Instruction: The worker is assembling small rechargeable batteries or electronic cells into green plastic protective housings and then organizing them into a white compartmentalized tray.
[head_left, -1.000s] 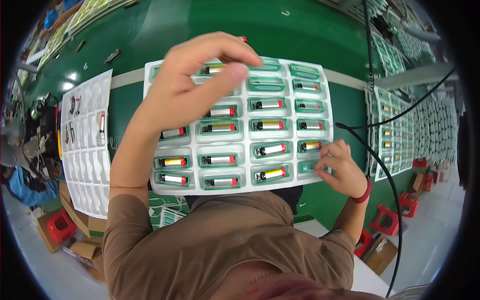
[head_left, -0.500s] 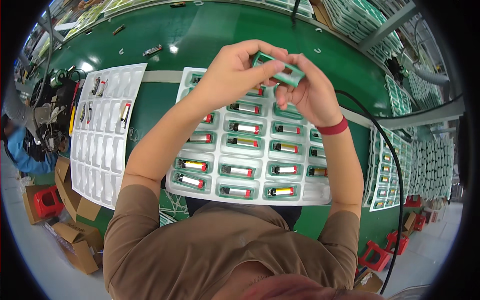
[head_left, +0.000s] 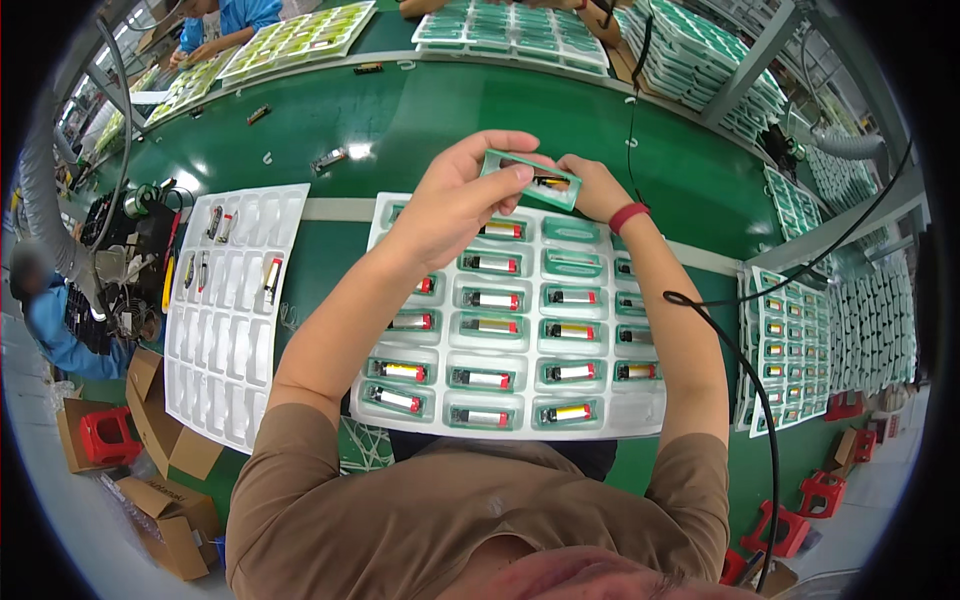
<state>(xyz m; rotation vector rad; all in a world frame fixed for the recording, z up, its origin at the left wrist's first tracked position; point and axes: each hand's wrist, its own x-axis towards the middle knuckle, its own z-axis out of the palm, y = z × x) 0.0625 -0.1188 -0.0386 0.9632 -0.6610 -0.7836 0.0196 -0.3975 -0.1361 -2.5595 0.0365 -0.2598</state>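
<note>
My left hand (head_left: 462,195) pinches a green plastic case (head_left: 572,196), a tilted, open-windowed frame, between thumb and fingers. Close against the case's right end is my right hand (head_left: 597,190), a red band at its wrist. Its fingertips are hidden behind the case, so their grip cannot be made out. A small dark and yellow piece (head_left: 550,182) shows through the case's window; what holds it is unclear. Below both hands lies a white compartment tray (head_left: 632,412). Many of its compartments hold green cases with red-ended cylindrical cells, such as this cell (head_left: 567,372).
On the left lies another white tray (head_left: 232,335) with a few cells. Loose cells (head_left: 328,159) lie on the green table (head_left: 400,115). A black cable (head_left: 735,345) hangs at my right, near stacked trays (head_left: 785,345). Co-workers' hands and blue sleeves (head_left: 245,14) show across the table.
The view has tilted up, showing more of the far side. My right hand's fingers, visible beneath the case before, are now behind it. The dark and yellow piece now shows in its window.
</note>
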